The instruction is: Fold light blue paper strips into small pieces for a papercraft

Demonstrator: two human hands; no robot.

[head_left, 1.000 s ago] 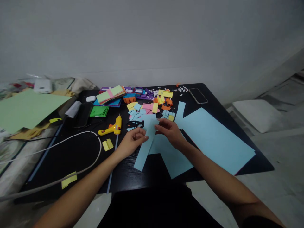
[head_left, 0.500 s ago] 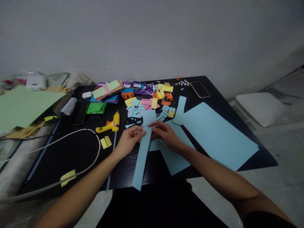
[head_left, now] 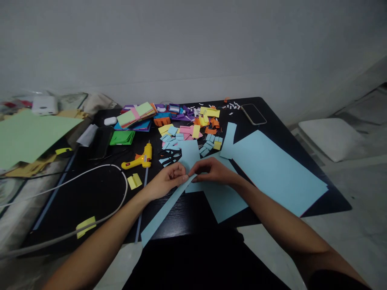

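So the light blue paper strip (head_left: pixel 163 213) was over the front middle of the black table (head_left: pixel 105 201), one end up between my hands and the rest slanting down to the left, towards the table's front edge. My left hand (head_left: pixel 169 180) had that upper end pinched, thumb on top and the other fingers curled in. My right hand (head_left: pixel 213 171) was pretty much closed on it too, thumb and fingertips pinching right next to the left thumb. Couldn't swear to which fingers sat underneath, it's kinda dim there.

Just beyond my hands lay another blue piece (head_left: pixel 190 153), with black-handled scissors (head_left: pixel 171 154) to its left and a heap of colourful paper bits (head_left: pixel 187 131) behind. Yellow glue gun (head_left: pixel 140 158) was off to the left, a small folded yellow piece (head_left: pixel 134 181) near it, plus a white cable (head_left: pixel 125 189) looping around. Over on the right I had big blue sheets (head_left: pixel 278 173), with a phone (head_left: pixel 254 114) lying farther back.
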